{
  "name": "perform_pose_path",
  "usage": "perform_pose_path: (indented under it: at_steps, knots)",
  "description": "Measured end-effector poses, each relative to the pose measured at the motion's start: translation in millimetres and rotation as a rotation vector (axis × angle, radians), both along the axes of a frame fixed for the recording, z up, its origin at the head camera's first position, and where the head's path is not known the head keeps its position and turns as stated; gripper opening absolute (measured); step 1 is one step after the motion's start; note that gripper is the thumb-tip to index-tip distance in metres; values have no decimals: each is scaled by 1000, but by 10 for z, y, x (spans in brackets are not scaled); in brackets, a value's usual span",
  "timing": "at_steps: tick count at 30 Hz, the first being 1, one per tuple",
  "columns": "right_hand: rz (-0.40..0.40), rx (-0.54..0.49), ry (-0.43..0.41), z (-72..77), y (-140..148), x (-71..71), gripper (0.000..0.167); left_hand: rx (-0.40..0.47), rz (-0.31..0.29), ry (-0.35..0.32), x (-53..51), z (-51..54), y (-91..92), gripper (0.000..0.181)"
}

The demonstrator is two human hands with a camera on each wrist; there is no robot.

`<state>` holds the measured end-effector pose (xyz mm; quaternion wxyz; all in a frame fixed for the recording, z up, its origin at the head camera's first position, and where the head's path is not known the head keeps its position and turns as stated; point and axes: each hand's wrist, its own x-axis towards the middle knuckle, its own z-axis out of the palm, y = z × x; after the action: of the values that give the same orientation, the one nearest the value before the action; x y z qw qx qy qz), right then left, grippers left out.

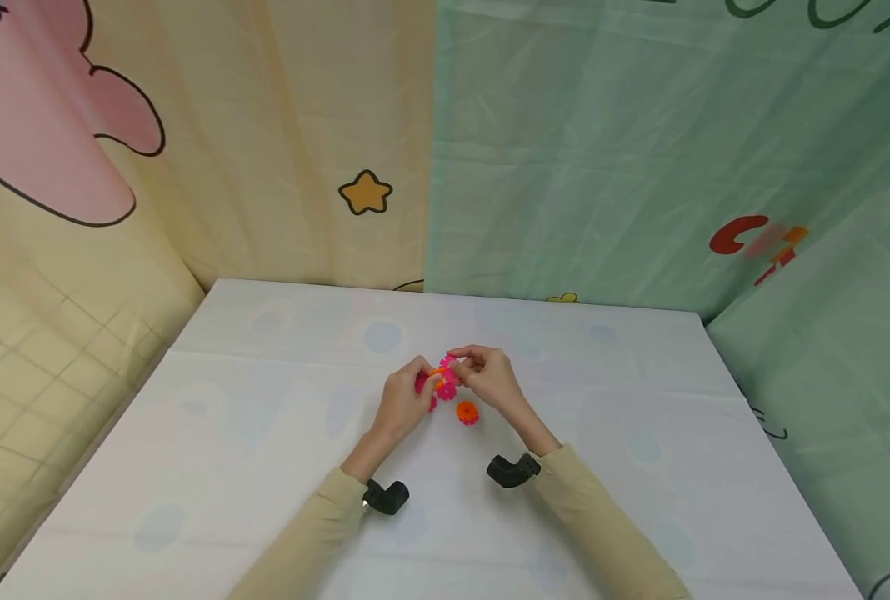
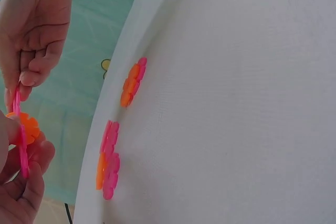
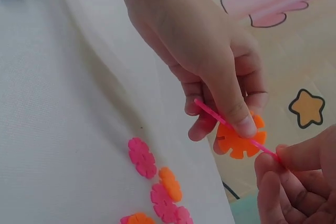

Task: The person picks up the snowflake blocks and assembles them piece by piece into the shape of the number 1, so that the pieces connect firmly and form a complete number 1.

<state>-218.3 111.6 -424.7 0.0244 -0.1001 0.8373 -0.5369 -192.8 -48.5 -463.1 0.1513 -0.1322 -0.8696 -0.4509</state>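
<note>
Flower-shaped plastic discs with notched edges are between the two hands. My left hand (image 1: pixel 402 402) pinches an orange disc (image 3: pixel 239 144) and a pink disc (image 2: pixel 23 153) seen edge-on, crossing the orange one. On the right, my right hand (image 1: pixel 492 382) holds the end of that pink piece between thumb and fingers, as the right wrist view shows. Below the hands lie pink discs (image 3: pixel 142 157) with an orange disc (image 3: pixel 170 183) against them. Nearer to me is an orange disc (image 1: pixel 467 412) with pink showing under its edge.
A white table (image 1: pixel 265 467) with pale spots carries the pieces. Behind it hang a yellow curtain (image 1: pixel 302 125) and a green curtain (image 1: pixel 565 167). Dark wrist mounts (image 1: pixel 387 497) stick out from both sleeves above the table.
</note>
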Motion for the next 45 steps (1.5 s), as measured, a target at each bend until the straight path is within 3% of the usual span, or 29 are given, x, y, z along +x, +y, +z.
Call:
perform_pose_path:
  at_steps: [7, 18, 27, 36, 45]
  knots:
    - [37, 59, -65, 17, 48, -36, 24, 61, -28, -62, 4, -5, -45, 15]
    - [-72, 4, -62, -25, 29, -46, 21, 131, -29, -35, -23, 32, -44, 27]
    - [-26, -30, -29, -57, 41, -32, 20, 106, 32, 14, -35, 23, -46, 28]
    - [-27, 32, 68, -114, 141, -26, 23, 43, 69, -4, -3, 35, -72, 28]
    - [-45, 97, 33, -163, 219, 0, 26, 17, 97, -57, -2, 12, -84, 28]
